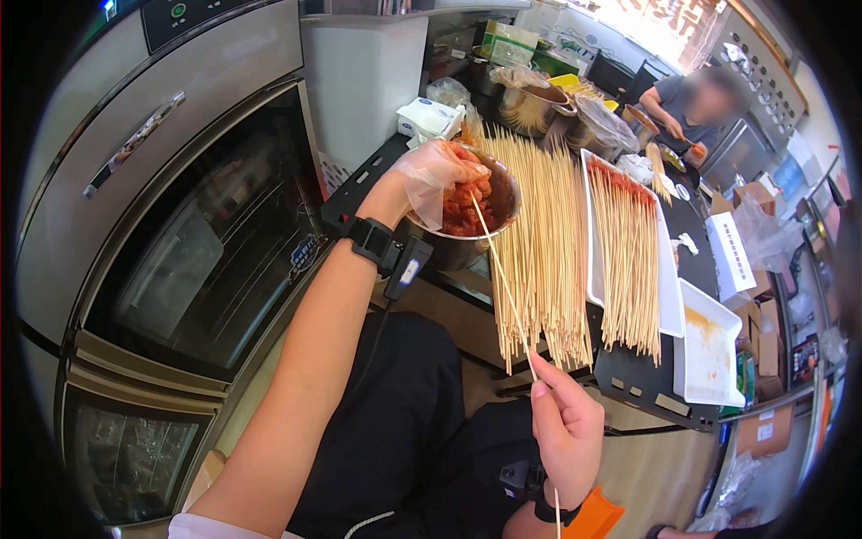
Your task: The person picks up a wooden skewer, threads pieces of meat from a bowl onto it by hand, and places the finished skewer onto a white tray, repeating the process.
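My left hand, in a clear plastic glove, is closed over a metal pot of red-sauced meat chunks. Its fingers pinch a red piece of meat at the upper end of a thin bamboo skewer. Below and to the right, my bare right hand grips that skewer between thumb and fingers, its lower end running past my wrist. Beside the pot lies a thick spread of bamboo skewers. A white tray to their right holds skewers with red meat at their far ends.
A second white tray with brownish residue sits at the table's near right corner. A tissue box stands behind the pot. Farther back are more pots and a seated person handling food. A glass-fronted oven flanks my left side.
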Demonstrator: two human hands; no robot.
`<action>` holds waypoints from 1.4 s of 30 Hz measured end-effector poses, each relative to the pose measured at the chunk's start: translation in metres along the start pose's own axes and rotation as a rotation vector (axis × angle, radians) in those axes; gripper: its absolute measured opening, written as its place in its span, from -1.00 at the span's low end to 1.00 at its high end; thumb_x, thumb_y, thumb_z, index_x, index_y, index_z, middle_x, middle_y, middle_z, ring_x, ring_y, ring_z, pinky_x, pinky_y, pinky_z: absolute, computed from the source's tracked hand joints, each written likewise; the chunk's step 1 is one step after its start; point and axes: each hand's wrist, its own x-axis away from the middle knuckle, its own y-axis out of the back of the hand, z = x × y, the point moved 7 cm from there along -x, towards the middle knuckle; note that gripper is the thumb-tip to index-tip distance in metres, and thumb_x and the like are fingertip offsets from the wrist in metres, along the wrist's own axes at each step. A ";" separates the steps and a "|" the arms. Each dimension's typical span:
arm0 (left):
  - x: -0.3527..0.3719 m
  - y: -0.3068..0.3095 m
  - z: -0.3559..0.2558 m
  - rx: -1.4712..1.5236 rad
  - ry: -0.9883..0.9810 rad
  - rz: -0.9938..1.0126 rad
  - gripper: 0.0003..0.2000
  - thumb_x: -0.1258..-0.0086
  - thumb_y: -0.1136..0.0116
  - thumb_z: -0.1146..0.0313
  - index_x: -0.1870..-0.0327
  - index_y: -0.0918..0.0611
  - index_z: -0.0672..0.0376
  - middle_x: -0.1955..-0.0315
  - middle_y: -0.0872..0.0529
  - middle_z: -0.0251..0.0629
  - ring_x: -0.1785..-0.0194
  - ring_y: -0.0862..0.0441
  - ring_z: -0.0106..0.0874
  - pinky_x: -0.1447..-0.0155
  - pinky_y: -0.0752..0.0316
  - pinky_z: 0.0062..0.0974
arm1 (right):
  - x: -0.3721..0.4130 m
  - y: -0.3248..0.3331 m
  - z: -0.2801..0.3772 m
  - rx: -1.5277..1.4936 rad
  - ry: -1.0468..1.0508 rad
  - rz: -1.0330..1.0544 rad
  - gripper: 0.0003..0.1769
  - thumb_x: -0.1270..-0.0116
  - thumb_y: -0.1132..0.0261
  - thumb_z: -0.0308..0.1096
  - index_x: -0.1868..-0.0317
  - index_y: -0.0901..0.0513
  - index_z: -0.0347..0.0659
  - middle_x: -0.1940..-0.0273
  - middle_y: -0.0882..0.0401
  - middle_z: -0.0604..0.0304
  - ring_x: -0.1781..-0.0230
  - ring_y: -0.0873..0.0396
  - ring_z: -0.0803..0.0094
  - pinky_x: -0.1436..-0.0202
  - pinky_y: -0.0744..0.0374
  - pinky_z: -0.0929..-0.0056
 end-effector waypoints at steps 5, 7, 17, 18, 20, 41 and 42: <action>-0.002 0.002 0.002 -0.005 0.009 -0.025 -0.80 -0.18 -0.20 0.54 0.19 -0.55 0.42 0.37 -0.66 -0.11 0.28 -0.64 -0.41 0.15 -0.52 -0.58 | 0.000 0.003 -0.002 0.013 -0.002 -0.014 -0.67 -0.29 -0.09 -0.57 -0.07 -0.52 -0.34 0.64 -0.29 0.49 0.70 -0.13 0.80 0.65 -0.08 0.75; -0.002 0.002 0.002 -0.043 0.009 0.005 -0.82 -0.17 -0.21 0.53 0.22 -0.57 0.40 0.36 -0.67 -0.13 0.28 -0.63 -0.43 0.15 -0.50 -0.59 | 0.000 0.002 -0.002 -0.017 0.001 0.006 -0.67 -0.28 -0.09 -0.57 -0.07 -0.52 -0.34 0.63 -0.29 0.48 0.69 -0.14 0.80 0.65 -0.09 0.75; -0.001 -0.001 -0.001 -0.126 0.003 -0.007 -0.85 -0.15 -0.23 0.54 0.28 -0.59 0.39 0.40 -0.66 -0.19 0.33 -0.61 -0.48 0.19 -0.49 -0.62 | 0.000 0.000 -0.001 -0.011 -0.014 -0.026 -0.70 -0.29 -0.12 -0.51 -0.03 -0.55 -0.31 0.67 -0.23 0.46 0.66 -0.10 0.80 0.62 -0.08 0.71; -0.001 -0.001 0.001 -0.093 -0.001 -0.012 -0.85 -0.14 -0.23 0.56 0.28 -0.58 0.39 0.41 -0.66 -0.19 0.34 -0.61 -0.48 0.20 -0.49 -0.61 | -0.001 0.000 -0.001 0.017 -0.021 -0.019 -0.70 -0.29 -0.12 -0.50 -0.03 -0.55 -0.31 0.68 -0.24 0.43 0.66 -0.12 0.78 0.62 -0.10 0.70; -0.004 0.000 0.004 -0.063 -0.004 -0.015 -0.85 -0.14 -0.23 0.57 0.27 -0.58 0.39 0.42 -0.66 -0.20 0.34 -0.62 -0.47 0.22 -0.50 -0.60 | -0.002 -0.002 -0.001 0.043 -0.029 -0.015 -0.70 -0.29 -0.12 -0.49 -0.03 -0.54 -0.31 0.68 -0.25 0.40 0.66 -0.13 0.77 0.62 -0.13 0.70; 0.008 -0.002 -0.003 0.268 0.025 -0.039 -0.77 -0.30 -0.13 0.41 0.13 -0.51 0.37 0.28 -0.59 -0.22 0.21 -0.56 -0.49 0.08 -0.49 -0.55 | -0.009 -0.024 0.027 0.440 0.167 -0.121 -0.66 -0.21 -0.13 -0.50 -0.03 -0.53 -0.27 0.66 -0.43 -0.10 0.68 -0.48 0.10 0.58 -0.39 0.34; 0.008 0.000 -0.004 0.269 0.018 -0.039 -0.77 -0.30 -0.13 0.41 0.13 -0.51 0.37 0.28 -0.59 -0.22 0.21 -0.56 -0.49 0.08 -0.49 -0.55 | -0.010 -0.024 0.027 0.442 0.173 -0.121 -0.66 -0.21 -0.13 -0.50 -0.03 -0.53 -0.27 0.66 -0.43 -0.10 0.68 -0.48 0.10 0.58 -0.39 0.34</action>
